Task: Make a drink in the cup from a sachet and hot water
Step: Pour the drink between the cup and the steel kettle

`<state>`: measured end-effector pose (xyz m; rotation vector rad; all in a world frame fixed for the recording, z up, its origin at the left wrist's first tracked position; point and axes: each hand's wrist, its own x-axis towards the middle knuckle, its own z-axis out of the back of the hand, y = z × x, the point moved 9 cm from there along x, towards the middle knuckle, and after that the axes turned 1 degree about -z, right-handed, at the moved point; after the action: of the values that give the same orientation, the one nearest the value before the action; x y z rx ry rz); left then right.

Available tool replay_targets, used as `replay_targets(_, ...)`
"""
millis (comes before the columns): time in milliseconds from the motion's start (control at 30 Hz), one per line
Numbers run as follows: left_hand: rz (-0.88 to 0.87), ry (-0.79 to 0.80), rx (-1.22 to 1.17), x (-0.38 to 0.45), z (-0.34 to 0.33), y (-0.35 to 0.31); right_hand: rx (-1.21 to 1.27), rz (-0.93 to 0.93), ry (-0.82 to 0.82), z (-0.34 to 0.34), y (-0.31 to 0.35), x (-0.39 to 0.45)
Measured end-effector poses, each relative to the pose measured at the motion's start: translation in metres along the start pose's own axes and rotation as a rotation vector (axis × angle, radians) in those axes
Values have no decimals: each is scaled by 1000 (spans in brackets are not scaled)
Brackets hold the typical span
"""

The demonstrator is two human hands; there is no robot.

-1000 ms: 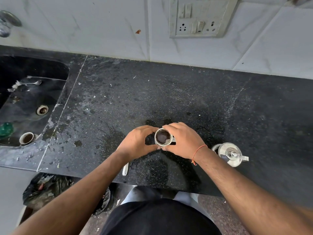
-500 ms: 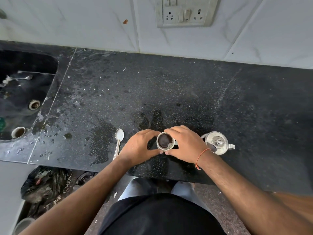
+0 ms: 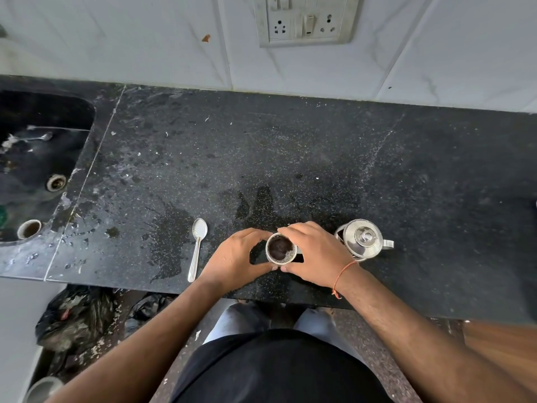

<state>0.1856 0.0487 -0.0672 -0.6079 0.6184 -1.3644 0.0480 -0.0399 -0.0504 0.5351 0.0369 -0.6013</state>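
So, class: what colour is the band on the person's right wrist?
Orange; the band shows best in the head view.

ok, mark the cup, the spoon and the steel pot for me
cup (image 3: 281, 249): head view, on the dark drink inside.
spoon (image 3: 200, 228): head view, on the bowl.
steel pot (image 3: 362, 237): head view, on the lid.

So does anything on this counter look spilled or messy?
Yes. A dark wet splash spreads over the counter left of the spoon, with pale splatter nearer the sink. The cup itself stands upright.
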Motion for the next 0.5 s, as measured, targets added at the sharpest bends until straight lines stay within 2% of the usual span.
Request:
replay_targets(167,-14,32,15,5,3,-7,-13,1,-6,3,-1,-4)
replay_targets(333,-44,26,76,28,4,-26,-90,10,-113,33,-11,-17)
replay_targets(500,-122,24,140,55,-14,-65,-164,-77,-190,68,-48,-47)
